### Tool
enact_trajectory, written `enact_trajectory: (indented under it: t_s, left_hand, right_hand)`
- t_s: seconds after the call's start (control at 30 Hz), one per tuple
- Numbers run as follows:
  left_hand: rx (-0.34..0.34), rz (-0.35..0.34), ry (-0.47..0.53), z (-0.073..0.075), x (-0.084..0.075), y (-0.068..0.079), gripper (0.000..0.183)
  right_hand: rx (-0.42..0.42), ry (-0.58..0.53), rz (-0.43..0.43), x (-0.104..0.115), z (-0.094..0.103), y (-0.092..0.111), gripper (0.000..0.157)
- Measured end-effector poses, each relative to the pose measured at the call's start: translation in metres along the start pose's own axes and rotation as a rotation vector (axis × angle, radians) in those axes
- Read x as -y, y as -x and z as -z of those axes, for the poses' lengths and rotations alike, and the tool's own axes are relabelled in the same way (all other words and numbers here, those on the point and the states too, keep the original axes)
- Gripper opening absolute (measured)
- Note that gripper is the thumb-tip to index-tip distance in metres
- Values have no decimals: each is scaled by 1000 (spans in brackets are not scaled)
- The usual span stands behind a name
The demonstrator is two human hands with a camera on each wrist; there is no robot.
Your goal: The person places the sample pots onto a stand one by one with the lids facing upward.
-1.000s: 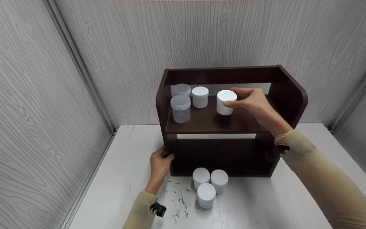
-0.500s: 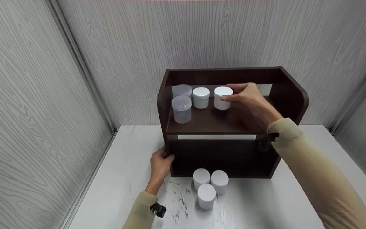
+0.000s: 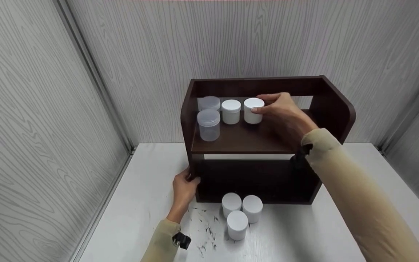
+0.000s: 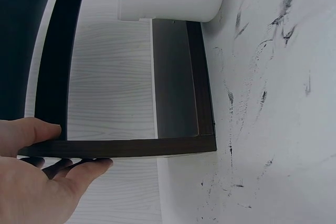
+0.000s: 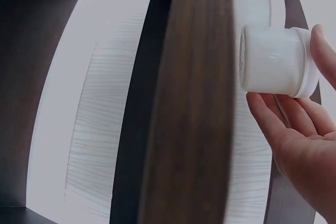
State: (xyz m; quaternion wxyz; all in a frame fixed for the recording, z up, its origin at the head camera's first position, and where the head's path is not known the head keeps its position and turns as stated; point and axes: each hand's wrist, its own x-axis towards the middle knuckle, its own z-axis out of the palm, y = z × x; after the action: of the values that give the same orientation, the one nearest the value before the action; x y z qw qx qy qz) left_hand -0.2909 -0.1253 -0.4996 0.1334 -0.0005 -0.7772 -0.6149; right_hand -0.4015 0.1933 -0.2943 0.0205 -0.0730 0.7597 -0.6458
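- Pinching a white jar (image 3: 252,117) between thumb and fingers, the right hand (image 3: 284,109) holds it upright at the rack's upper shelf (image 3: 238,142), beside a lidded jar (image 3: 231,113);
- gripping the left panel (image 3: 188,116), the left hand (image 3: 184,187) has curled fingers;
- three jars (image 3: 237,225) cluster on the tabletop (image 3: 147,171).
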Motion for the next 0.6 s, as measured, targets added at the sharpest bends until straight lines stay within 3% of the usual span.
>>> enact_trajectory:
  t_s: [0.23, 0.6]
  left_hand:
    - [9, 8, -11, -1, -1, 2, 55]
    - [-8, 3, -19, -3, -2, -1, 55]
  right_hand:
    - [-15, 64, -17, -2, 1, -7, 69]
    - [-25, 9, -65, -3, 2, -12, 68]
